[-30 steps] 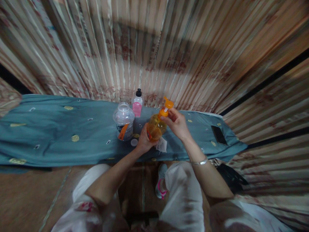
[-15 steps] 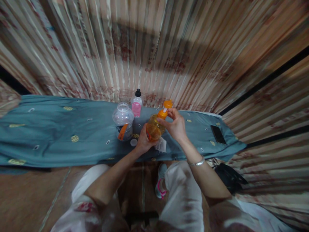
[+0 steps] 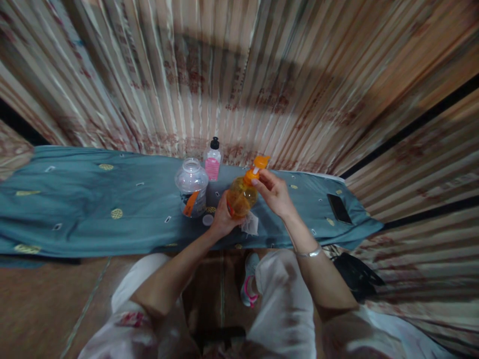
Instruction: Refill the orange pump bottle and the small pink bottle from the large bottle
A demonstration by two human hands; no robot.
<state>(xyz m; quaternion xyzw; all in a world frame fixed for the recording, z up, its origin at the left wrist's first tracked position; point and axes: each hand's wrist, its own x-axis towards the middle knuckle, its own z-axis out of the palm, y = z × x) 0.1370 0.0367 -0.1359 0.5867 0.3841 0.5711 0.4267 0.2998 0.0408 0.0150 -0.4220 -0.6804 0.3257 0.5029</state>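
Note:
Tilted to the right, a clear pump bottle (image 3: pixel 242 195) of amber liquid is held over the cloth-covered table. My left hand (image 3: pixel 223 219) is wrapped round its lower body. At its neck, the thumb and fingers of my right hand (image 3: pixel 274 192) pinch the orange collar under the orange pump head (image 3: pixel 261 162). A wide clear plastic jar (image 3: pixel 192 188) stands uncapped left of the bottle. Behind it is a small bottle (image 3: pixel 212 162) with a black cap and pink label. A white round lid (image 3: pixel 207 220) and a white crumpled tissue (image 3: pixel 250 224) lie close to my left hand.
The table (image 3: pixel 82 194) has a teal cloth with pineapple prints. A black phone (image 3: pixel 339 208) lies toward its right end. Pleated curtains (image 3: pixel 209 75) hang right behind it. A dark bag (image 3: pixel 355 274) sits below on the right.
My right hand's fingers have shifted slightly at the bottle's neck, the thumb moving from the bottle's shoulder up to the orange collar. My left hand and the other things stay put.

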